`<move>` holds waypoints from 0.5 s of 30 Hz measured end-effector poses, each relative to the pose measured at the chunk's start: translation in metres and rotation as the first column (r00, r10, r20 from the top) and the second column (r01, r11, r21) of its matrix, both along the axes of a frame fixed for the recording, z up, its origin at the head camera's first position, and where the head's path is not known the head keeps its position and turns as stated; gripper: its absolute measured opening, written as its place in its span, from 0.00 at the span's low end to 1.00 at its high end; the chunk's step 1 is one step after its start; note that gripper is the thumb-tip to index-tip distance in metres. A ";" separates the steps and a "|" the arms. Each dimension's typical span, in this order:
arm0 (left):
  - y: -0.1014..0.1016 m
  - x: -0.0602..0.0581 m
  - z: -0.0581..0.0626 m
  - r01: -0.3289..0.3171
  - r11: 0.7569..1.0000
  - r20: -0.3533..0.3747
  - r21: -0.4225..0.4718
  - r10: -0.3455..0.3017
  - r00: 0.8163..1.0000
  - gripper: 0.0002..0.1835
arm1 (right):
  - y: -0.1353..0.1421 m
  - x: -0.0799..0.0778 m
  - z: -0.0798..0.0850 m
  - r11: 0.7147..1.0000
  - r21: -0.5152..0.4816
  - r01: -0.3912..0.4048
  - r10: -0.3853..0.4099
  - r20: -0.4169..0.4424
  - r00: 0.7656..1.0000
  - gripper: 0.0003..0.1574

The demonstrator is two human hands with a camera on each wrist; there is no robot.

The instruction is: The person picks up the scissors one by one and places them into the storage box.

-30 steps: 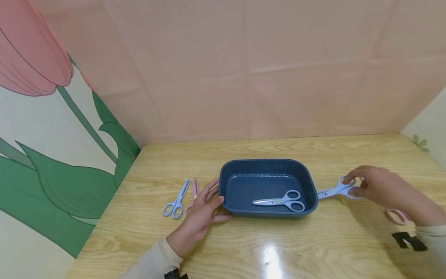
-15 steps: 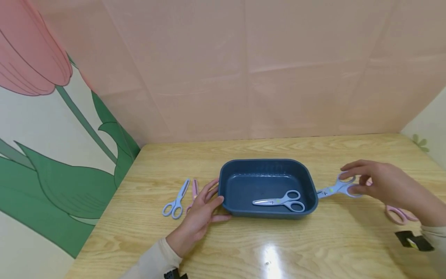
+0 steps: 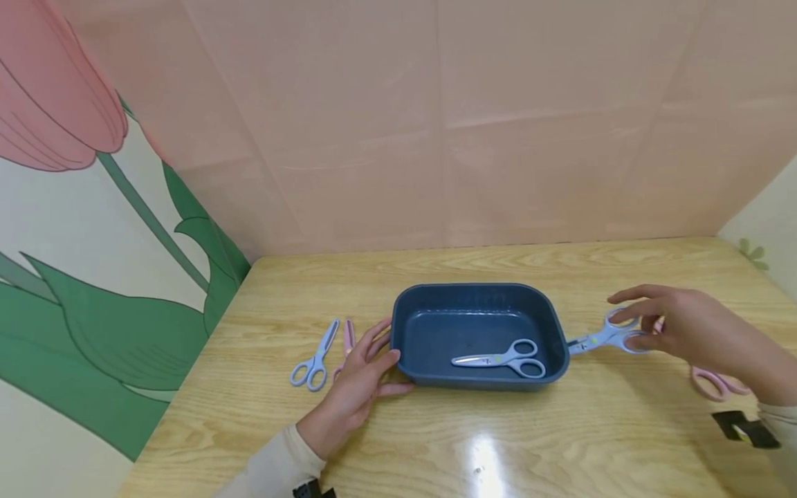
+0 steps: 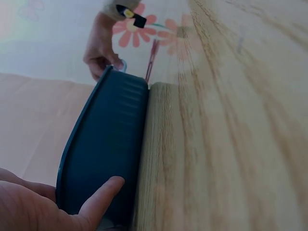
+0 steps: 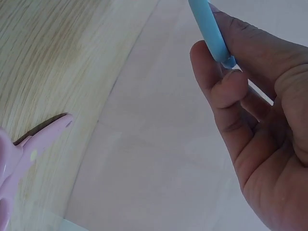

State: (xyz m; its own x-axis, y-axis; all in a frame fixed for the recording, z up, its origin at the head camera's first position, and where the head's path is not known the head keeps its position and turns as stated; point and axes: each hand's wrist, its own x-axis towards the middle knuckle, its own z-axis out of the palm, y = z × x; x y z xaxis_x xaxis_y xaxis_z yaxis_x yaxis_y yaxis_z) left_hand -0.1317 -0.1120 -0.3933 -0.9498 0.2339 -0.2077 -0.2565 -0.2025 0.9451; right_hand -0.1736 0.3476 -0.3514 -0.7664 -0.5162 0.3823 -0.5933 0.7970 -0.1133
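Observation:
In the head view my right hand (image 3: 703, 332) pinches the light-blue scissors (image 3: 600, 339) by the handle, right of a dark blue bin (image 3: 479, 384). The blades point left and end at the bin's right wall, their tips hidden. A light-blue handle (image 5: 210, 33) shows between thumb and fingers in the right wrist view. My left hand (image 3: 355, 387) rests against the bin's left side with its fingers spread along wall and rim. Inside the bin lies a second pair of light-blue scissors (image 3: 504, 359).
Left of the bin, another pair of light-blue scissors (image 3: 316, 356) lies on the wooden table (image 3: 249, 429). Beside it are pink scissors (image 3: 349, 337), partly covered by my left hand. More pink scissors (image 3: 710, 383) lie under my right forearm. A pink backdrop (image 3: 436, 138) stands behind.
My right hand and the scissors' handle have risen slightly, and its upper fingers have straightened a little. More of the right-hand pink scissors shows. The left hand and bin have stayed in place.

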 end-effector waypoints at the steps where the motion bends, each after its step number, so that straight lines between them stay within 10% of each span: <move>1: 0.000 0.000 0.000 0.001 1.000 -0.001 0.000 -0.001 1.000 0.31 | 0.000 0.000 0.000 1.000 0.001 -0.004 0.004 -0.008 1.000 0.28; 15: 0.000 0.001 0.000 0.007 1.000 -0.009 0.005 -0.007 1.000 0.32 | 0.001 0.001 -0.002 0.997 0.051 -0.060 0.064 -0.078 0.995 0.24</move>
State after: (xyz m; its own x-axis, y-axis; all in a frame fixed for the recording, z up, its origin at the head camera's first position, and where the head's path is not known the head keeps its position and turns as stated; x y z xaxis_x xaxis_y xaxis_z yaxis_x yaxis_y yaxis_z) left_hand -0.1308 -0.1117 -0.3931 -0.9500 0.2415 -0.1978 -0.2493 -0.2057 0.9463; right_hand -0.1731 0.3486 -0.3530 -0.7006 -0.5814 0.4137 -0.6474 0.7617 -0.0260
